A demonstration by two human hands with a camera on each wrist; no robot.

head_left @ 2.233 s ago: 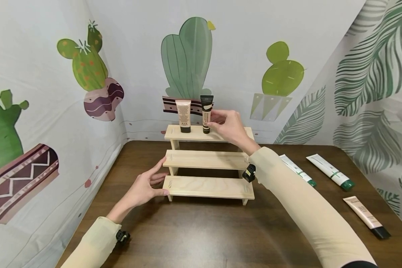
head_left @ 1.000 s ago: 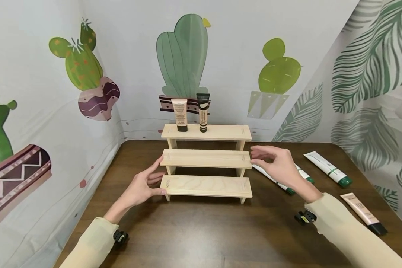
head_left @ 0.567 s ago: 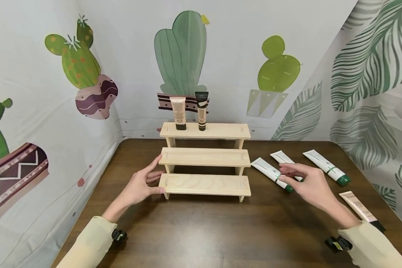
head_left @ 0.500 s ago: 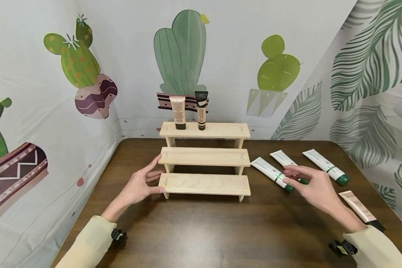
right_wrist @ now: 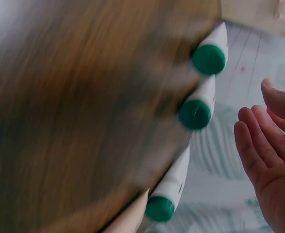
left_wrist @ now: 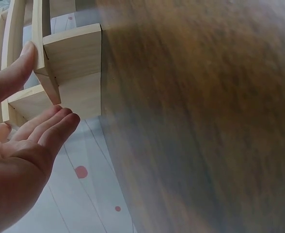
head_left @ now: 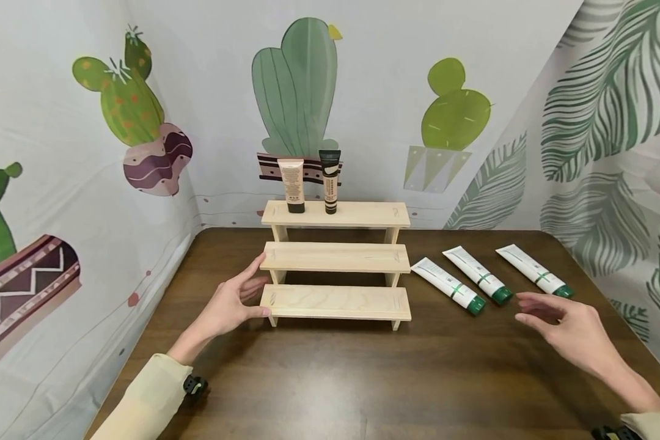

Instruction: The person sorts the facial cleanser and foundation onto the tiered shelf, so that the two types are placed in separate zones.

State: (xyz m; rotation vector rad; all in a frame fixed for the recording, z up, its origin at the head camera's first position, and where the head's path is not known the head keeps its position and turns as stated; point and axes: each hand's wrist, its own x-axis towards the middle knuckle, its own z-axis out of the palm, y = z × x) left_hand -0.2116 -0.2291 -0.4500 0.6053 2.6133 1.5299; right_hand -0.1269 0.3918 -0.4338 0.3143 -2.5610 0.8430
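A three-tier wooden display stand (head_left: 335, 256) rests on the table. My left hand (head_left: 228, 308) is at its left end, index fingertip at the middle tier and thumb touching the lowest; in the left wrist view its other fingers stretch out below. My right hand (head_left: 569, 330) hovers over the table's right side, holding nothing, thumb apart from the fingers. Near its fingertips lies a white tube with a green cap (head_left: 478, 275). In the head view the hand and forearm hide a beige tube, whose pale end (right_wrist: 130, 213) shows in the right wrist view.
A pink-beige tube with a black cap (head_left: 293, 186) and a slim black-and-beige tube (head_left: 330, 183) stand on the top tier. Two more white green-capped tubes, one beside the stand (head_left: 445, 286) and one farther right (head_left: 533, 271), lie on the brown table (head_left: 330, 379). Patterned cloth (head_left: 385, 91) hangs behind.
My right hand let go of the black-and-beige tube on the top tier, then moved right and down past the white tubes, over the beige one. The left hand stayed at the stand.
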